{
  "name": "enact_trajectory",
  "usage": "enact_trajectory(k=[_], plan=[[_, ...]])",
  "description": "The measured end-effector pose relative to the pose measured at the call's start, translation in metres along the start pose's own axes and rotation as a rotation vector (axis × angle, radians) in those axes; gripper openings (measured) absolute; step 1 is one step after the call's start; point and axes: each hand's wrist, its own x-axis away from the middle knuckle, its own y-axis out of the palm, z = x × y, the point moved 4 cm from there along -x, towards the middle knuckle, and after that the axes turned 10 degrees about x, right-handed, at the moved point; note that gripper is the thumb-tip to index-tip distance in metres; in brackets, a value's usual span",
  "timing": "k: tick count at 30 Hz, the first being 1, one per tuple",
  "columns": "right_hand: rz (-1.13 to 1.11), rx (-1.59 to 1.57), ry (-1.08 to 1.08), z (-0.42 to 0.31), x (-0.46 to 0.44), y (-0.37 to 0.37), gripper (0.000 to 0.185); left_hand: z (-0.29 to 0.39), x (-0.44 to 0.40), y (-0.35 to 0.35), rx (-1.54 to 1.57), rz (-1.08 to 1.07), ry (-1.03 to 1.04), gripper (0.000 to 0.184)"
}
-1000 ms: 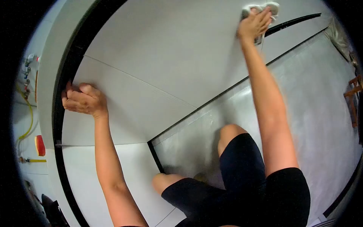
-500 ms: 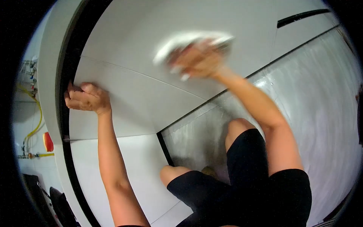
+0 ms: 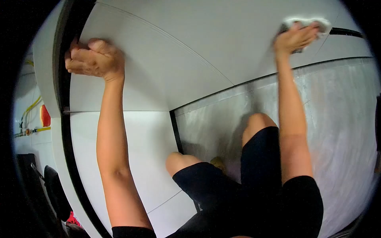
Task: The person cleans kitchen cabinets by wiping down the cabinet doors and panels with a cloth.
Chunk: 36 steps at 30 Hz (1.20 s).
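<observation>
A light grey cabinet panel point(image 3: 190, 23) with thin seams stands in front of me. On its upper right, my right hand point(image 3: 296, 39) presses a white cloth point(image 3: 323, 25) flat against the surface. Part of the cloth is hidden under the palm, and a greyish patch shows beside the fingers. My left hand point(image 3: 97, 59) is at the upper left, its fingers curled over the black strip point(image 3: 66, 93) under the counter edge. The fingertips are hidden behind that strip.
A pale countertop edge point(image 3: 47, 67) curves down the left side. Beyond it are yellow hoses point(image 3: 41, 129) with valves, a red object point(image 3: 45, 116) and black items point(image 3: 56, 194). A black slot handle point(image 3: 347, 32) is at upper right. Below the panel lies a shiny grey tiled floor point(image 3: 337, 119).
My right hand has swept the cloth to the right along the panel, close to the black slot handle. My left hand keeps its hold; the view has shifted, so it appears higher.
</observation>
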Motion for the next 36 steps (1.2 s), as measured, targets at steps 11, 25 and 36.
enact_trajectory(k=[11, 25, 36], plan=[[-0.162, 0.04, -0.32, -0.214, 0.178, -0.003, 0.055, -0.012, 0.009, 0.003, -0.009, -0.051, 0.038, 0.038], [0.063, -0.563, 1.908, 0.078, 0.315, 0.032, 0.063, -0.027, 0.017, 0.001, 0.079, 0.092, 0.046, 0.047], [-0.084, 0.068, -0.196, -0.139, 0.116, -0.009, 0.057, -0.024, 0.006, -0.004, -0.05, 0.008, 0.124, 0.04]])
